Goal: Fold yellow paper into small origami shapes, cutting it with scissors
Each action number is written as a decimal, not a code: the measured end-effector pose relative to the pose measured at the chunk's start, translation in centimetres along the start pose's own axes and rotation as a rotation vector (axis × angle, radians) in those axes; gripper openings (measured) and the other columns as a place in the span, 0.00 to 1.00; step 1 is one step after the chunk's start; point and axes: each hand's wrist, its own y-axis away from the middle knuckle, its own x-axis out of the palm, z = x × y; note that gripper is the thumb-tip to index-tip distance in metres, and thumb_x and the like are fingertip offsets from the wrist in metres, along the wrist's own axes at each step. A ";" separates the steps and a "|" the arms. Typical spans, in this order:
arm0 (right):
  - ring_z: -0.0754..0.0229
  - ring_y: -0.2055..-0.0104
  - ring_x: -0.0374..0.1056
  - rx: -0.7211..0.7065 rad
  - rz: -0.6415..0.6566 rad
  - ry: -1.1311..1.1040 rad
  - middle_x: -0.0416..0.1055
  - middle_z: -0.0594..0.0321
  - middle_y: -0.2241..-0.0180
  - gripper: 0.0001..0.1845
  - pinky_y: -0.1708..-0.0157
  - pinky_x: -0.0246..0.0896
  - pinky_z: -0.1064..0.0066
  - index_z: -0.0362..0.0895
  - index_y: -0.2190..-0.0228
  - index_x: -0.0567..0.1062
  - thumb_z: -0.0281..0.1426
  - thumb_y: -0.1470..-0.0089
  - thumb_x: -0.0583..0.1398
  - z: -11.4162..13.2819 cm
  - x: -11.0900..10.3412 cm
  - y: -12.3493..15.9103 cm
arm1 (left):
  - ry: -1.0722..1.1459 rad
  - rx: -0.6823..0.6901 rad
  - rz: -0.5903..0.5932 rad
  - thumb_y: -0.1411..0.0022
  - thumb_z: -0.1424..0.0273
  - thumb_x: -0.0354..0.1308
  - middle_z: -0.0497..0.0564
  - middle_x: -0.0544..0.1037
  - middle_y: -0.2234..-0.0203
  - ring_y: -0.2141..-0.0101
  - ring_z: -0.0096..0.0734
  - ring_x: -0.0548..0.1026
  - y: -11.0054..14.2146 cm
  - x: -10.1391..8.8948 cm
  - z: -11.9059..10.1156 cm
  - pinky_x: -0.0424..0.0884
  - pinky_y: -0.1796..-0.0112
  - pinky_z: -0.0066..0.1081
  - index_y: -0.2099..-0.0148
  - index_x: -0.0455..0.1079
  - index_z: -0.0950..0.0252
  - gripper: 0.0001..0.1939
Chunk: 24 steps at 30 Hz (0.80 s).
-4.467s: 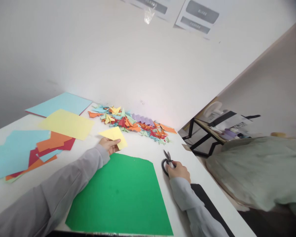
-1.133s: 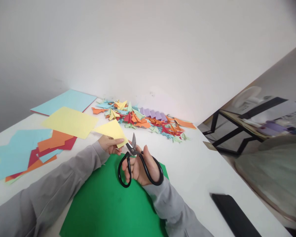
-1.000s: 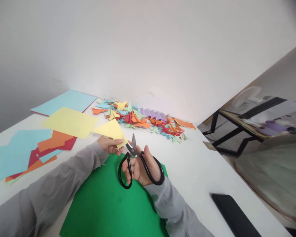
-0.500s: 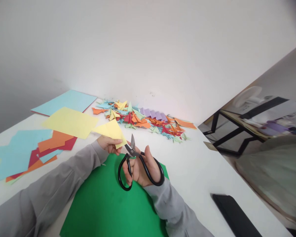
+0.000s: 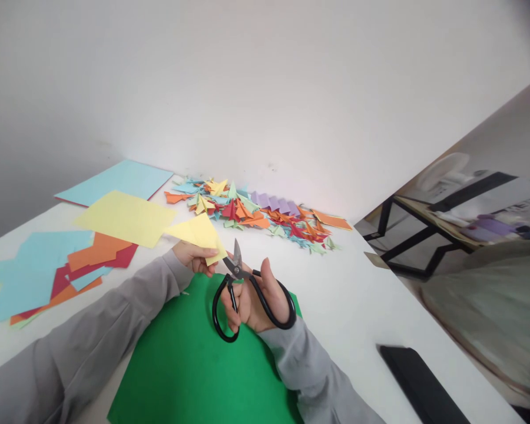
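Observation:
Between the thumb and fingers of my left hand is a piece of yellow paper, held up over the far edge of a green sheet. My right hand has its fingers through the black loop handles of a pair of scissors. The blades are spread apart and point away from me. One blade lies close to the paper's right corner; I cannot tell whether they touch. The right thumb sticks up beside the handle.
Behind my hands lies a pile of small folded coloured papers. To the left are a large yellow sheet, a blue sheet and loose cut pieces. A black flat object lies at the right, with an orange paper stack farther back.
Almost nothing differs. My right hand and the scissors have shifted very slightly; the yellow paper stays in my left hand.

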 end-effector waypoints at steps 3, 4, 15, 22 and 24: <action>0.62 0.84 0.61 0.017 -0.008 0.004 0.69 0.61 0.78 0.37 0.83 0.57 0.68 0.50 0.46 0.45 0.55 0.53 0.30 0.2 0.2 0.1 | -0.008 0.002 0.044 0.52 0.73 0.56 0.51 0.70 0.88 0.85 0.25 0.69 -0.2 -0.3 0.1 0.66 0.83 0.22 0.65 0.72 0.76 0.12; 0.63 0.84 0.61 0.023 -0.014 0.005 0.68 0.61 0.78 0.38 0.83 0.57 0.68 0.50 0.46 0.45 0.55 0.53 0.30 0.3 0.2 0.1 | -0.009 0.005 0.049 0.52 0.72 0.57 0.51 0.70 0.88 0.85 0.25 0.69 -0.2 -0.4 0.2 0.66 0.83 0.22 0.65 0.72 0.76 0.12; 0.63 0.85 0.60 0.041 -0.023 0.031 0.67 0.64 0.80 0.38 0.84 0.56 0.68 0.50 0.45 0.42 0.54 0.53 0.28 0.5 0.4 0.3 | 0.001 0.008 0.010 0.57 0.72 0.61 0.50 0.70 0.88 0.86 0.24 0.68 0.0 -0.3 -0.1 0.66 0.85 0.22 0.70 0.73 0.76 0.11; 0.62 0.84 0.60 0.043 0.014 0.012 0.65 0.64 0.79 0.37 0.82 0.57 0.67 0.51 0.45 0.42 0.54 0.53 0.29 0.3 0.2 0.3 | -0.008 0.027 -0.022 0.57 0.72 0.61 0.49 0.69 0.89 0.86 0.23 0.67 0.1 0.0 -0.1 0.65 0.85 0.22 0.71 0.72 0.76 0.11; 0.62 0.84 0.60 0.027 0.012 0.008 0.66 0.64 0.79 0.37 0.82 0.57 0.67 0.51 0.45 0.41 0.54 0.53 0.29 0.0 0.4 0.2 | -0.008 0.030 -0.011 0.56 0.72 0.60 0.49 0.69 0.88 0.86 0.23 0.67 0.1 0.1 0.1 0.65 0.85 0.22 0.69 0.72 0.76 0.11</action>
